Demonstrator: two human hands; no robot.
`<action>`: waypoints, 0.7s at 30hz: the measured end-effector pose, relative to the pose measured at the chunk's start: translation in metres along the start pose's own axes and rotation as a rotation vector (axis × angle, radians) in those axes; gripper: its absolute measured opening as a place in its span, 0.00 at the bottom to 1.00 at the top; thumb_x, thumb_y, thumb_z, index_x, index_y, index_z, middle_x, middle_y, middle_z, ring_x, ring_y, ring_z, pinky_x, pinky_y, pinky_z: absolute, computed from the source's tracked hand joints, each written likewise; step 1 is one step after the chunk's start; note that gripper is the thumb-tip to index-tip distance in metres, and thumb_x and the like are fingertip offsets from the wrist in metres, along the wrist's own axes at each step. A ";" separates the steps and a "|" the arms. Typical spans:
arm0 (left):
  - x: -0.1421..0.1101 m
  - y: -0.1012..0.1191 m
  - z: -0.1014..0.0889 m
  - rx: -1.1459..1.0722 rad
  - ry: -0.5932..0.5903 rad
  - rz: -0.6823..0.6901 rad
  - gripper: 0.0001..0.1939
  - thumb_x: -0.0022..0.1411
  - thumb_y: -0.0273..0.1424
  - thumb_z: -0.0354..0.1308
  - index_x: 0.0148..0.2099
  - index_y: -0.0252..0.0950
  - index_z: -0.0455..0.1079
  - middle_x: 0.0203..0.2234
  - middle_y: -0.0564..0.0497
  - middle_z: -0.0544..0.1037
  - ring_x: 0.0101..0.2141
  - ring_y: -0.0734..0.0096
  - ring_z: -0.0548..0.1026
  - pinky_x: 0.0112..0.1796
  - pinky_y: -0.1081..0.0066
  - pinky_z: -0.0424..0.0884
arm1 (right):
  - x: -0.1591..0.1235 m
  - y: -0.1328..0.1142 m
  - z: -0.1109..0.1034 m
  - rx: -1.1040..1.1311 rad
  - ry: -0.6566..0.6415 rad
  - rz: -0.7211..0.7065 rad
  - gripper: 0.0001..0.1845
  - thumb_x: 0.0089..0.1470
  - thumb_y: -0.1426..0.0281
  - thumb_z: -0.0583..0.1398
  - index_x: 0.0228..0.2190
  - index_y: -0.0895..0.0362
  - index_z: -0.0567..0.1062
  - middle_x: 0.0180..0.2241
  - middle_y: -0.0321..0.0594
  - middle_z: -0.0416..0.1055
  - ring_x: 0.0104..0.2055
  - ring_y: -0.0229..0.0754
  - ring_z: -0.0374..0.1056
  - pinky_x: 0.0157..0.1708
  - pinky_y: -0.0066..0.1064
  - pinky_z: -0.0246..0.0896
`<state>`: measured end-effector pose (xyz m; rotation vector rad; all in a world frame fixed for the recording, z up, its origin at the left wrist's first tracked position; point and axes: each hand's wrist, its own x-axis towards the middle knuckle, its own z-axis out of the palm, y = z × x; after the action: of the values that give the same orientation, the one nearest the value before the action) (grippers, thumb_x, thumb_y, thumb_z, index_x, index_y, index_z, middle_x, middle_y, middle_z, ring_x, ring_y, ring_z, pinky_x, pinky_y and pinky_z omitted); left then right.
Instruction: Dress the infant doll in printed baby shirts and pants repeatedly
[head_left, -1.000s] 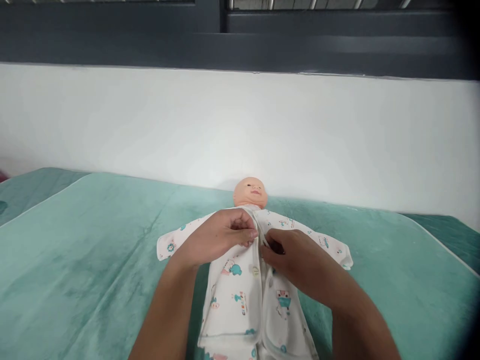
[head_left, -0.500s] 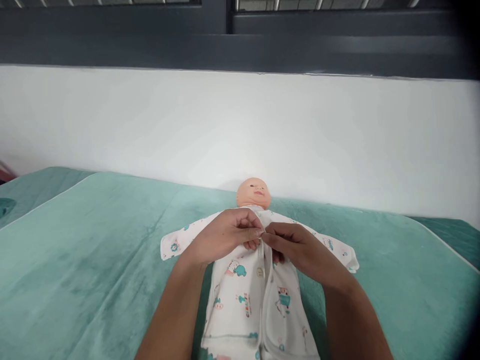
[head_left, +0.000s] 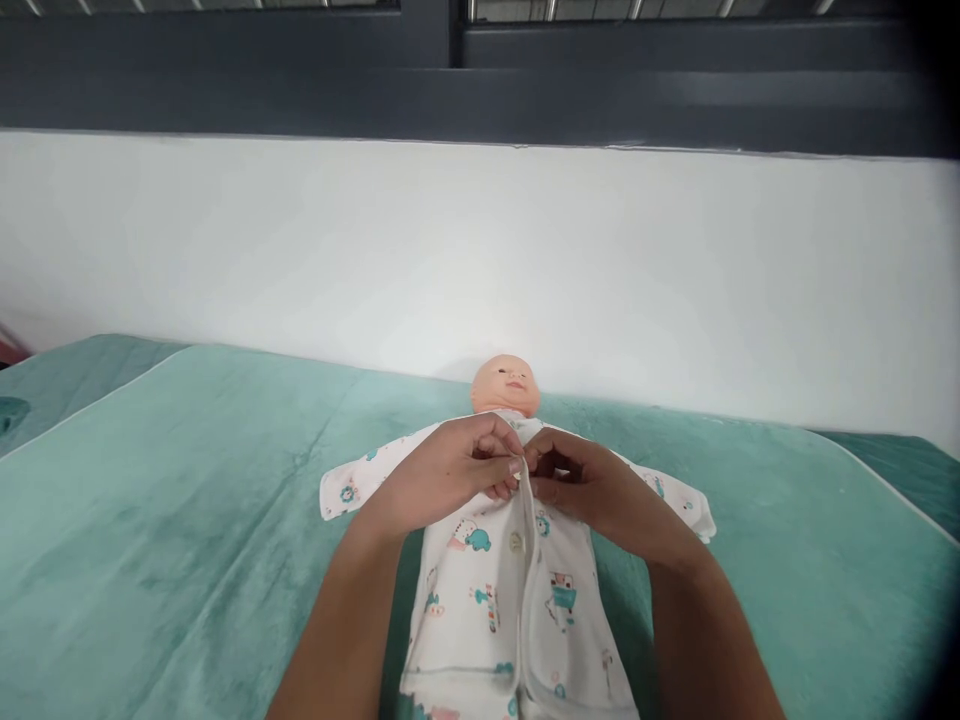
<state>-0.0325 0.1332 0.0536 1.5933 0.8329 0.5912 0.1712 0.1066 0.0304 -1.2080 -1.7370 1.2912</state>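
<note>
A baby doll point(head_left: 505, 385) lies on its back, dressed in a white printed baby shirt point(head_left: 469, 600) with its sleeves spread to both sides. At the chest, my left hand point(head_left: 469, 465) pinches the front edge of the shirt, with a small pale button at its fingertips. Close against it, my right hand point(head_left: 581, 485) is closed on the other front edge, thumb and forefinger bent. Lower down, a button point(head_left: 516, 542) shows on the placket, and the front flaps lie loose below it. My fingers partly hide the upper placket.
A green plush cover point(head_left: 225, 520) spreads under the doll. Behind the doll's head rises a white wall point(head_left: 375, 260), with a dark window frame point(head_left: 300, 95) above it. Something reddish point(head_left: 11, 350) shows at the far left edge.
My right fingers have shifted slightly, its thumb drawing back from the left fingertips. The front edge of the shirt now stands up between the hands. My left hand has barely moved.
</note>
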 end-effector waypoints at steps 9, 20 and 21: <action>-0.001 0.005 0.009 0.327 0.116 -0.038 0.10 0.59 0.41 0.57 0.36 0.41 0.68 0.26 0.56 0.70 0.25 0.75 0.64 0.21 0.76 0.57 | 0.004 0.001 0.005 0.011 0.030 0.046 0.07 0.53 0.66 0.59 0.28 0.56 0.68 0.26 0.31 0.61 0.28 0.33 0.54 0.27 0.27 0.48; -0.004 0.008 0.005 0.314 0.052 0.001 0.04 0.62 0.33 0.50 0.37 0.41 0.66 0.27 0.56 0.71 0.27 0.73 0.68 0.26 0.74 0.60 | 0.004 0.005 0.004 0.039 -0.010 0.038 0.08 0.52 0.65 0.62 0.31 0.55 0.69 0.28 0.32 0.63 0.30 0.34 0.57 0.29 0.28 0.52; -0.004 0.008 0.005 0.304 0.048 0.005 0.04 0.62 0.32 0.50 0.37 0.41 0.66 0.27 0.56 0.71 0.27 0.73 0.68 0.26 0.74 0.60 | 0.004 0.006 0.004 0.041 -0.010 0.037 0.08 0.52 0.65 0.62 0.31 0.55 0.69 0.28 0.32 0.63 0.30 0.34 0.57 0.29 0.28 0.52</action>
<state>-0.0300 0.1269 0.0605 1.8624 0.9909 0.5255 0.1678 0.1098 0.0235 -1.2176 -1.6937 1.3504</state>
